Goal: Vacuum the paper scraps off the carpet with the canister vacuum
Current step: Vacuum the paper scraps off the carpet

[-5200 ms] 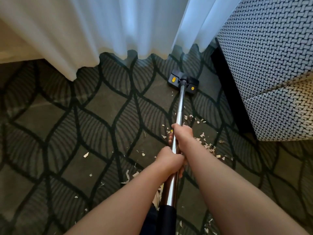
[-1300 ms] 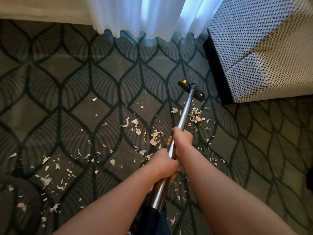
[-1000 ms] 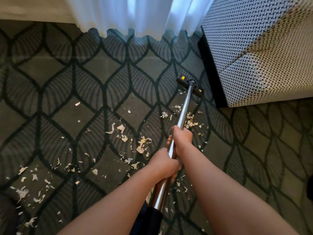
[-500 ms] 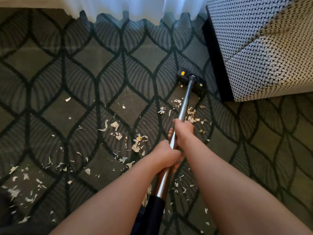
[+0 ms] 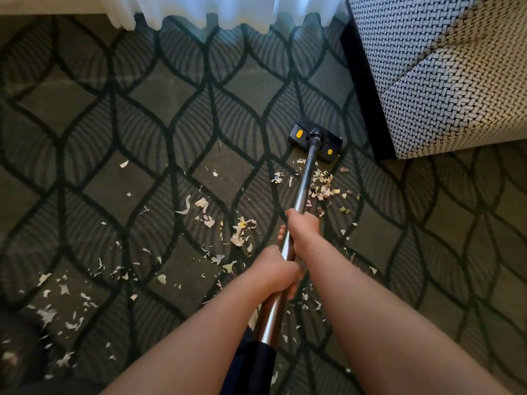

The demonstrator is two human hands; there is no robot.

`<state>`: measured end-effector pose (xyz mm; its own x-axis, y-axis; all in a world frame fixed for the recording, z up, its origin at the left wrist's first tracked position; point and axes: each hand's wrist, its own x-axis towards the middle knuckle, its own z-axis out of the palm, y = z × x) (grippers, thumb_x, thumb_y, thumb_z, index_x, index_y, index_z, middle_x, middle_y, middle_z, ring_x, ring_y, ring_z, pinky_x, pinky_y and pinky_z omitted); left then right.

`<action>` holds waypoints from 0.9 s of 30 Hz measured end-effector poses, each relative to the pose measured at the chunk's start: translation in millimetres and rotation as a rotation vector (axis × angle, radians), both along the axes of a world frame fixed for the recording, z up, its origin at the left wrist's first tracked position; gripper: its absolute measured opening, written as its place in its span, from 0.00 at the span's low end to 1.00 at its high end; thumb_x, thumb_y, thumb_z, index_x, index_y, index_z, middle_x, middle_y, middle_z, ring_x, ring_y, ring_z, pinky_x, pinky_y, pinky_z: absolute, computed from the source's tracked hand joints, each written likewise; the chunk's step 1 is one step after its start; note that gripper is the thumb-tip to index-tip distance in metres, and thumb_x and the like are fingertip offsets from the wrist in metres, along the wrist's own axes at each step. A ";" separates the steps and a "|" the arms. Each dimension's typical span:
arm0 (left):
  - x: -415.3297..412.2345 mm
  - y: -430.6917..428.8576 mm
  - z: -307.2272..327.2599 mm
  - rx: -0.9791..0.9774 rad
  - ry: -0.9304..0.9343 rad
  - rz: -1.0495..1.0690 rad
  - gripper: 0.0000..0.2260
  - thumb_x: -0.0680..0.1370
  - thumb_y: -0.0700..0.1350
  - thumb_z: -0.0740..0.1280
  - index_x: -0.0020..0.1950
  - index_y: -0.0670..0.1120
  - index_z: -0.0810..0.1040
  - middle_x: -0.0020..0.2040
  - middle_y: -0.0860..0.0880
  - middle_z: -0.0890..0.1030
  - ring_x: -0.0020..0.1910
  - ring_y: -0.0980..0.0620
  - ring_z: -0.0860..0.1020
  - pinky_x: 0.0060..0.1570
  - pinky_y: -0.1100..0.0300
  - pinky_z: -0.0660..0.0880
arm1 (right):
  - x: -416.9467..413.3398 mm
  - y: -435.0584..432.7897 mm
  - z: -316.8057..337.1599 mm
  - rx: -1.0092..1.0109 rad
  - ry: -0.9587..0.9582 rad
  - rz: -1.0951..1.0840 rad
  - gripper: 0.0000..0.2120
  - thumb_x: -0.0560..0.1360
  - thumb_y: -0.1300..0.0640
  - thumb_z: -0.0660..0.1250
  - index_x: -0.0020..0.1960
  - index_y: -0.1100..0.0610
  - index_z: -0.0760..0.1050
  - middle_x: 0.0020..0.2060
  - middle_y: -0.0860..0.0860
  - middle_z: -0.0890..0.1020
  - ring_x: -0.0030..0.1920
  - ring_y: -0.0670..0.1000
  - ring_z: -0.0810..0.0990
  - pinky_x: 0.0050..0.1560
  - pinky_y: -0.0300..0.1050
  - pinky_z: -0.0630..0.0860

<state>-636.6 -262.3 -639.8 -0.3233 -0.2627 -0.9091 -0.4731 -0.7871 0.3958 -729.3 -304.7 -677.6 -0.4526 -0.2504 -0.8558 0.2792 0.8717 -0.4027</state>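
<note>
1. Torn paper scraps (image 5: 54, 312) are lying thick on the leaf-patterned carpet (image 5: 114, 115), well to the left of the vacuum's black floor head (image 5: 315, 141) and much nearer the camera than it.
2. A white curtain (image 5: 199, 10) is hanging along the top edge, beyond the floor head and to its left, its wavy hem showing against the carpet.
3. A second scatter (image 5: 241, 229) of pale shreds is lying left of the floor head and on the person's side of it, just beside the hands.
4. The left hand (image 5: 278, 273) is holding the chrome wand (image 5: 303, 183) well back from the floor head, its grip clamped round the tube.
5. The right hand (image 5: 303, 228) is sitting just ahead of the left, closer to the floor head. Its grip is likewise clamped on the wand, with fingertips showing on the tube's left side.
6. The wand is running from a black sleeve (image 5: 256, 366) at the bottom edge up to the floor head. The floor head is resting flat on the carpet with two yellow marks on its top.
7. A small heap (image 5: 322, 185) of scraps is lying just behind the floor head on the person's side, right of the wand.
8. An upholstered seat (image 5: 442, 81) in a black-and-white weave is standing to the right of the floor head, near it but apart.
</note>
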 end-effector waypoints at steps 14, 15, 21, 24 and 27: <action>64.3 67.1 12.2 0.095 0.031 0.017 0.14 0.74 0.37 0.69 0.58 0.43 0.72 0.37 0.44 0.78 0.27 0.52 0.76 0.31 0.57 0.76 | 61.2 71.1 12.6 0.020 0.004 0.015 0.10 0.81 0.58 0.61 0.61 0.60 0.69 0.38 0.56 0.76 0.31 0.49 0.74 0.28 0.40 0.75; 69.2 71.0 13.4 0.097 0.031 0.017 0.14 0.74 0.37 0.69 0.58 0.43 0.72 0.36 0.45 0.78 0.27 0.52 0.76 0.31 0.57 0.76 | 65.6 75.6 12.4 0.022 0.001 0.013 0.11 0.81 0.58 0.61 0.62 0.60 0.69 0.39 0.56 0.76 0.31 0.49 0.74 0.29 0.41 0.74; 102.6 92.5 18.8 0.053 0.004 -0.037 0.10 0.74 0.36 0.66 0.53 0.42 0.70 0.31 0.46 0.76 0.25 0.51 0.74 0.30 0.57 0.75 | 97.7 99.6 10.5 0.030 0.000 -0.003 0.12 0.81 0.59 0.61 0.63 0.60 0.69 0.38 0.57 0.75 0.30 0.50 0.74 0.26 0.41 0.73; 122.6 106.0 18.3 0.071 -0.007 -0.027 0.12 0.73 0.36 0.67 0.55 0.42 0.71 0.31 0.46 0.76 0.26 0.52 0.74 0.31 0.57 0.75 | 118.3 113.3 7.4 0.037 -0.013 -0.027 0.12 0.81 0.59 0.61 0.62 0.60 0.69 0.38 0.56 0.75 0.29 0.50 0.73 0.25 0.41 0.72; 143.8 118.3 20.1 0.091 -0.007 -0.026 0.12 0.74 0.36 0.67 0.55 0.42 0.71 0.31 0.47 0.76 0.26 0.52 0.74 0.31 0.58 0.75 | 139.4 127.9 5.3 0.040 -0.030 -0.036 0.11 0.80 0.58 0.62 0.62 0.60 0.69 0.40 0.57 0.76 0.31 0.50 0.74 0.26 0.42 0.73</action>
<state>-492.8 -144.0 -619.7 -0.3221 -0.1708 -0.9312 -0.4963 -0.8071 0.3197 -589.9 -176.8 -672.3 -0.4346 -0.1994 -0.8783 0.3221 0.8763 -0.3583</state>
